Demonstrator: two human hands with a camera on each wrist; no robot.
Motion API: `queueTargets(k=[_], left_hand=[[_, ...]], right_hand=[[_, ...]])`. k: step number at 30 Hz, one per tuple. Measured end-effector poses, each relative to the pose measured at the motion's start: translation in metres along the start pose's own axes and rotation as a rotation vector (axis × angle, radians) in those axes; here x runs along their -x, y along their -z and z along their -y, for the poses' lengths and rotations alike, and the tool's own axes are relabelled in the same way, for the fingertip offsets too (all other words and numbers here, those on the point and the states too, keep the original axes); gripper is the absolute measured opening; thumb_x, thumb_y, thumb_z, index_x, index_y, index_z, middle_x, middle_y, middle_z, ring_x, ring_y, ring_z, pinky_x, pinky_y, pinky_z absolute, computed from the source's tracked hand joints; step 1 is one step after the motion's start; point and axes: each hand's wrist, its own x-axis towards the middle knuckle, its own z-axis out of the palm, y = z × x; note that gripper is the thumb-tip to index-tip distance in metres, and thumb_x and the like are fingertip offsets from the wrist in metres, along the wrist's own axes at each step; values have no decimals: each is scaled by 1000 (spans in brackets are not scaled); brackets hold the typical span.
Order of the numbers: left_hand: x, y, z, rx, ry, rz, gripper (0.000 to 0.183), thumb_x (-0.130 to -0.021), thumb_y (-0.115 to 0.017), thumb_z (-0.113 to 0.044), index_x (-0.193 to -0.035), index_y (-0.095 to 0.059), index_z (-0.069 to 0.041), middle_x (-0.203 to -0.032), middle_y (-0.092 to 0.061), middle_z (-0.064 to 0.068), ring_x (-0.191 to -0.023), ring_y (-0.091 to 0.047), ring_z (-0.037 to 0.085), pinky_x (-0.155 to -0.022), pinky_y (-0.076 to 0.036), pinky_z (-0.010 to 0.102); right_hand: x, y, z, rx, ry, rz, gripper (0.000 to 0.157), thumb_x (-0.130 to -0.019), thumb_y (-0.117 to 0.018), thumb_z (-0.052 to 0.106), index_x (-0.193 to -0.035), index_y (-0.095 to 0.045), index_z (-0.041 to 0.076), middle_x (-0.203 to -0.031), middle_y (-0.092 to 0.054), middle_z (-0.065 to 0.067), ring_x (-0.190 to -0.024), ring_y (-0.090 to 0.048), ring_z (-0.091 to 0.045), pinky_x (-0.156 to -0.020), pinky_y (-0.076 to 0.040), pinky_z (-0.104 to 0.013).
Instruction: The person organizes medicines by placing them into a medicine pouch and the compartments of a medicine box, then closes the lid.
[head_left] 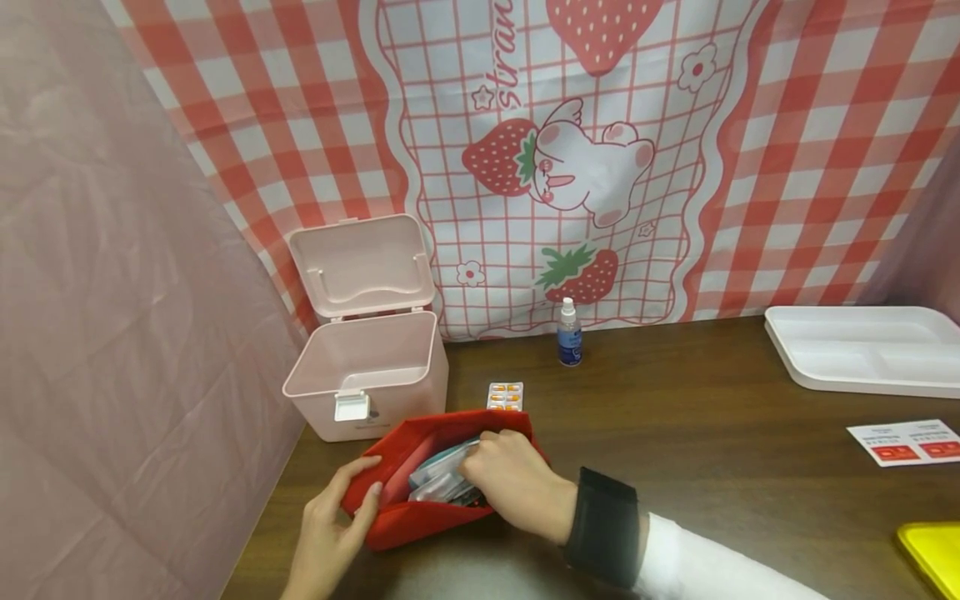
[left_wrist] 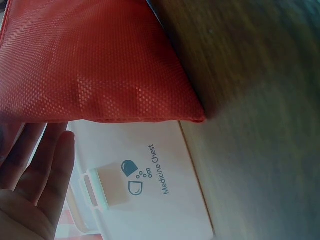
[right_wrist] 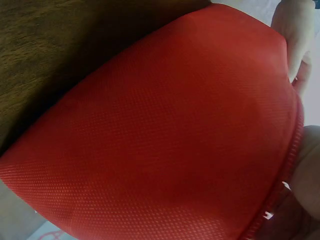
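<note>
Red woven-fabric pouch point(head_left: 427, 522): mouth open, near the counter's point(head_left: 675, 433) left edge.
Left hand point(head_left: 330, 518): grips the pouch's left rim.
Right hand point(head_left: 517, 487): inside; its hold we cannot tell.
Clear plastic packets point(head_left: 442, 482): we should ease out singly, rim spread.

I have a free lane over the brown wooden surface point(head_left: 675, 425) between the blue-labelled spray bottle point(head_left: 570, 340) and the white divided plastic tray point(head_left: 797, 358), while the red fabric pouch point(head_left: 423, 522), its mouth partly filled by the right hand point(head_left: 517, 483), partly bars the near side of the open pale pink plastic box point(head_left: 330, 418).
</note>
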Motion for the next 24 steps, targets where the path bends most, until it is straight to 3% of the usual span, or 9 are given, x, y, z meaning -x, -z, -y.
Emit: queueTargets(k=[16,24], left_hand=[[0,0,1,0,-22,-8,45,-70,-70,7,-111,-61,-8,-95,-68,5,-78,-61,4,-74,-44,10],[1,-1,2,-5,-21,-9,46,-69,-70,7,-111,-61,-9,-94,-68,6,-80,-62,5,-76,-44,10]], right_hand=[[0,-3,-2,-72,-24,55,21,-68,-66,3,-71,-67,23,-65,-63,9,-60,-56,-13,-50,-42,-27],[3,6,-3,-107,-24,-22,13,-71,-66,11,-64,-61,20,-60,-61,9,-55,-54,-14,-47,-37,-27]])
